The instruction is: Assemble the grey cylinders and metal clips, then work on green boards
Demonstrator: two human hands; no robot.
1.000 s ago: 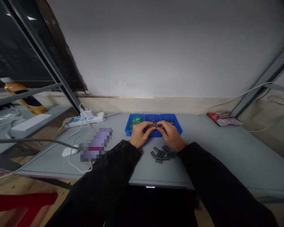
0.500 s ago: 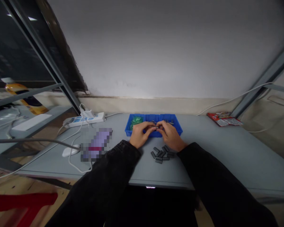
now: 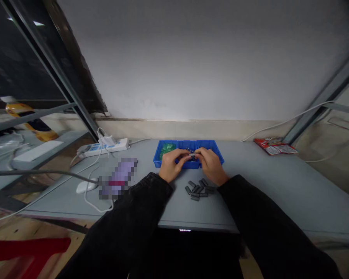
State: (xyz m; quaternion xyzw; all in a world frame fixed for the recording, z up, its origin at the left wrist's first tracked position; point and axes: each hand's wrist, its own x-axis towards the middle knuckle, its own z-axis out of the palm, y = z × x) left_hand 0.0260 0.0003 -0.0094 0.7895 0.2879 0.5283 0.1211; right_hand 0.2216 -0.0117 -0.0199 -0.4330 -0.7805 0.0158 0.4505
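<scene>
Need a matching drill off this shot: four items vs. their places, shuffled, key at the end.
1. small gray part
2. dark gray cylinders
3. green pieces
4. red packet

A. left compartment of the blue tray
B. right rear of the table
C. between left hand and right hand
D. loose pile in front of the tray

1-C, 2-D, 3-A, 4-B

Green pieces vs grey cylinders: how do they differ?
Place: green pieces in the blue tray, grey cylinders loose on the desk.
Colour: green pieces bright, grey cylinders dark.
Outline: green pieces blur together, grey cylinders read singly.
Shared: both are bunched.
</scene>
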